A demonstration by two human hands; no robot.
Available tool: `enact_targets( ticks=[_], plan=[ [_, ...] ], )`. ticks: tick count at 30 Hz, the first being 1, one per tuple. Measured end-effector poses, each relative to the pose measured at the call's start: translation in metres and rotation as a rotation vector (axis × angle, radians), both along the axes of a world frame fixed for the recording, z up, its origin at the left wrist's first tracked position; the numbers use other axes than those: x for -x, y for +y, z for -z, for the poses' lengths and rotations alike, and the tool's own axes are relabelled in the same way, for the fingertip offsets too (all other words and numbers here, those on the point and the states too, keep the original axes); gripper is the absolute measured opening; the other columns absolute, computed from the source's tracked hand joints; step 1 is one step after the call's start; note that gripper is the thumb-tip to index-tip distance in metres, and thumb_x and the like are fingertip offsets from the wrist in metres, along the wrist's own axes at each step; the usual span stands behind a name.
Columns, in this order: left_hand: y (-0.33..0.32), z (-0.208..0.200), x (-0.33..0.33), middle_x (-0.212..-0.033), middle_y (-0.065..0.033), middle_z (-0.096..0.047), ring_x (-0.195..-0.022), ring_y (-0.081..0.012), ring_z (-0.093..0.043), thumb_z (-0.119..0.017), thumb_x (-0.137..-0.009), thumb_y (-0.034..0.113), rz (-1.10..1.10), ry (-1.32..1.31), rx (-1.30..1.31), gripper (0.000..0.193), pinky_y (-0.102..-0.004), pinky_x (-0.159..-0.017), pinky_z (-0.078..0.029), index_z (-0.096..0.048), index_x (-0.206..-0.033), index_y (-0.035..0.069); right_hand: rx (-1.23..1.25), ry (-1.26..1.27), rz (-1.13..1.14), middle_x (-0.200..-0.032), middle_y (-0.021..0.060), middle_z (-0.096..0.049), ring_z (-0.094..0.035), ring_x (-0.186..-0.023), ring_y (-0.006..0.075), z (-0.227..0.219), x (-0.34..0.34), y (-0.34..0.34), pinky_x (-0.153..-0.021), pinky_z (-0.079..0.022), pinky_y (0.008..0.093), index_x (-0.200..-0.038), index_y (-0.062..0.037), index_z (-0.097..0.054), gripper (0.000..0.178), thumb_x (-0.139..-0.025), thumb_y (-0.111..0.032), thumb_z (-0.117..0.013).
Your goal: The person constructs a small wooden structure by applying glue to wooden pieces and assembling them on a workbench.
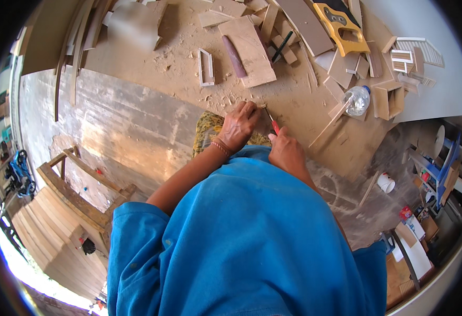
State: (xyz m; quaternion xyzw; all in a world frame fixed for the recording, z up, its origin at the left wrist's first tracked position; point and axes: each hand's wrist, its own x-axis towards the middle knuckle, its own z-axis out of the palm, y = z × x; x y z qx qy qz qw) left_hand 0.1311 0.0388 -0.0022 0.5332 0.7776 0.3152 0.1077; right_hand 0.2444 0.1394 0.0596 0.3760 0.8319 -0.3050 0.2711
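Note:
My right hand [289,154] is closed round the red handle [276,127] of a slim hand tool with a narrow metal blade. Whether it is a knife or a chisel I cannot tell. The blade points up and left, its tip close to the fingertips of my left hand [237,126]. Those fingers are curled together at the edge of the dusty work board [294,113]. A small pale piece of wood [262,105] shows at their tips, mostly hidden by them. Beyond the hands lie a small white rectangular frame [205,67] and a wooden panel [251,52] with a purplish-brown rounded stick [234,56] on it.
Wood shavings and offcuts litter the board. A yellow-handled saw [341,31], a clear plastic bottle [357,100] and a small wooden box [388,100] are at the right. Long strips [75,58] stick out at the far left. A wooden stool-like frame [78,184] stands on the left floor.

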Motion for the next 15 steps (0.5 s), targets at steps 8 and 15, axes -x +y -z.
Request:
enact_targets(
  ticks=[8, 15],
  plan=[
    [-0.003, 0.006, 0.003, -0.092, -0.0095, -0.054, -0.084, -0.0258, -0.054, -0.054, -0.067, 0.003, 0.031, 0.012, -0.008, 0.030, -0.0346, -0.067, -0.048, -0.059, -0.096, 0.000, 0.044, -0.142, -0.042, -0.084, 0.0278, -0.062, -0.061, -0.085, 0.0427, -0.017, 0.018, 0.005, -0.074, -0.047, 0.0497, -0.094, 0.0024, -0.043, 0.033, -0.091, -0.030, -0.045],
    [-0.001, 0.006, 0.004, -0.093, -0.0084, -0.054, -0.084, -0.0243, -0.054, -0.055, -0.068, 0.004, 0.042, -0.023, 0.001, 0.030, -0.0338, -0.065, -0.049, -0.059, -0.097, 0.001, 0.011, -0.127, -0.011, -0.083, 0.0269, -0.062, -0.060, -0.083, 0.0436, -0.008, 0.011, 0.012, -0.074, -0.047, 0.0497, -0.095, 0.0010, -0.043, 0.031, -0.091, -0.030, -0.045]
  ],
)
